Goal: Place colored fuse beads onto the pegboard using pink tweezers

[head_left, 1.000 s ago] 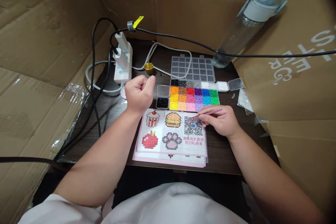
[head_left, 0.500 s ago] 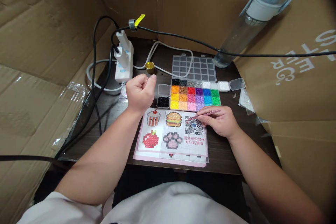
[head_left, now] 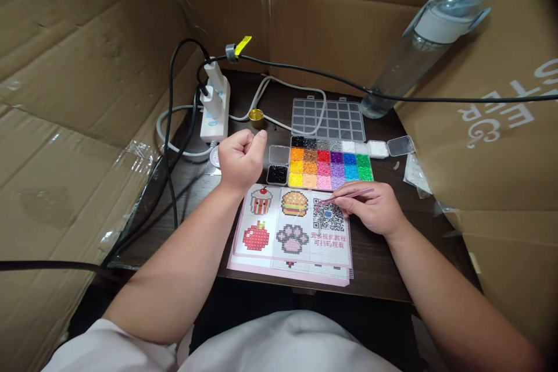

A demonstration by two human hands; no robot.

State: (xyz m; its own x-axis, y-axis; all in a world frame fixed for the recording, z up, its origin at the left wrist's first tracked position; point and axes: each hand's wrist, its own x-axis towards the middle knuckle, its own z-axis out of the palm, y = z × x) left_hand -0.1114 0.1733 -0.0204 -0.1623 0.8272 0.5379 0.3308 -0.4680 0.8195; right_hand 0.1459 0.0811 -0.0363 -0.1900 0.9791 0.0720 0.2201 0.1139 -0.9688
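Note:
My right hand pinches pink tweezers, their tips low over the QR code on the pattern sheet. Whether a bead sits between the tips is too small to tell. Pixel designs of a cupcake, a burger, a red fruit and a paw show on the sheet, apparently under a clear pegboard. My left hand is a closed fist above the table, left of the bead box; nothing sticks out of it. The bead box holds small beads sorted by colour.
A small box of black beads and one of white beads flank the bead box. Behind are a gold cup, a power strip and a water bottle. A black cable crosses the view; cardboard walls enclose the table.
The whole view has shifted, with the scene slightly lower and to the right. My right hand still holds the tweezers over the QR code; my left fist looks the same.

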